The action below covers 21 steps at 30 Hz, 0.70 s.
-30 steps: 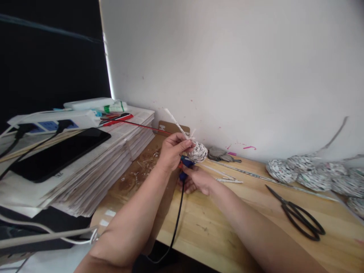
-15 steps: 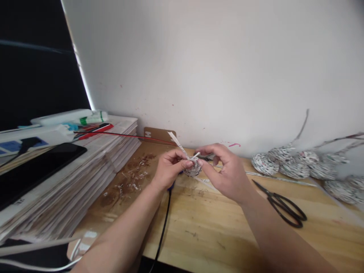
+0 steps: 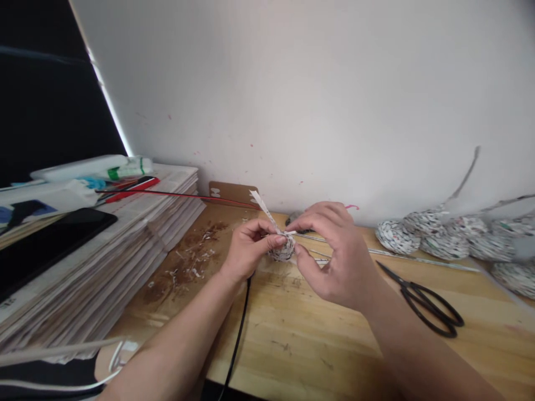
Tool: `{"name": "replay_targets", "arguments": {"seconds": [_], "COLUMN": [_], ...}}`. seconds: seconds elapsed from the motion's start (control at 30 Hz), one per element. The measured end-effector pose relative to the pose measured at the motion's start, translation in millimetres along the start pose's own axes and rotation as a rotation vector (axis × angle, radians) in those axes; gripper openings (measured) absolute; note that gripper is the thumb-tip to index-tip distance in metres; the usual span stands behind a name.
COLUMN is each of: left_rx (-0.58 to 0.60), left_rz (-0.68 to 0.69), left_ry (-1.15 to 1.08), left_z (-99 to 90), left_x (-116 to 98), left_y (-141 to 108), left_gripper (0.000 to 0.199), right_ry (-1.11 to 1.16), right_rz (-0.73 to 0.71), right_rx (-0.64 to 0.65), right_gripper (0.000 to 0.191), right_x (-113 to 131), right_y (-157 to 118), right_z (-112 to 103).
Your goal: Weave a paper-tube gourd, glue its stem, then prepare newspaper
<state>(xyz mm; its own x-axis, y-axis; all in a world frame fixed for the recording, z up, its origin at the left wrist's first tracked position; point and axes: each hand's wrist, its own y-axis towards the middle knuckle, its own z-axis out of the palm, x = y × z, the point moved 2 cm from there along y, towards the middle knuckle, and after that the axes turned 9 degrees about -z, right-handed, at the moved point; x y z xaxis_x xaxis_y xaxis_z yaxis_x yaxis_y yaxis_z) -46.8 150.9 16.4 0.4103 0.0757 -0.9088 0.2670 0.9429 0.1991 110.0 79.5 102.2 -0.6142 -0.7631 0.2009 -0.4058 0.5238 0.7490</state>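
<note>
A small woven ball of rolled newspaper strips [image 3: 282, 250] is pinched at its upper left by the thumb and fingers of my left hand [image 3: 251, 245]. One long paper strip [image 3: 262, 204] sticks up from its top, leaning left. My right hand [image 3: 330, 245] is at the ball's right side, thumb and forefinger apart. The forefinger tip rests by a short strip end [image 3: 291, 233] at the top, and the thumb tip is close to the ball's right side. Black-handled scissors [image 3: 422, 298] lie on the table right of my right hand.
Several woven newspaper balls [image 3: 398, 236] sit at the back right, some with stems. Thin paper rods [image 3: 422, 258] lie along the wall. On the left stands a newspaper stack [image 3: 175, 206] bearing a black phone [image 3: 62, 242]. Paper scraps [image 3: 200, 259] and a black cable [image 3: 239, 340] are nearby.
The short strip end now lies flatter towards the right under my right forefinger. My right thumb has come slightly away from the ball. The view has shifted a little.
</note>
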Motion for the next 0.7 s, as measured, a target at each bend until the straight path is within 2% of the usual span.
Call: {"name": "replay_targets", "arguments": {"seconds": [0.33, 0.7], "left_rx": [0.005, 0.020], "left_rz": [0.052, 0.009], "left_ry": [0.072, 0.054], "left_z": [-1.2, 1.7], "left_x": [2.6, -1.2], "left_y": [-1.6, -3.1], "left_gripper": [0.023, 0.023], "right_ry": [-0.100, -0.214], "right_rz": [-0.033, -0.062], "right_rx": [-0.034, 0.009], "right_gripper": [0.001, 0.008], "right_x": [-4.8, -5.3], "right_y": [-3.6, -3.6], "right_z": [5.4, 4.2]}}
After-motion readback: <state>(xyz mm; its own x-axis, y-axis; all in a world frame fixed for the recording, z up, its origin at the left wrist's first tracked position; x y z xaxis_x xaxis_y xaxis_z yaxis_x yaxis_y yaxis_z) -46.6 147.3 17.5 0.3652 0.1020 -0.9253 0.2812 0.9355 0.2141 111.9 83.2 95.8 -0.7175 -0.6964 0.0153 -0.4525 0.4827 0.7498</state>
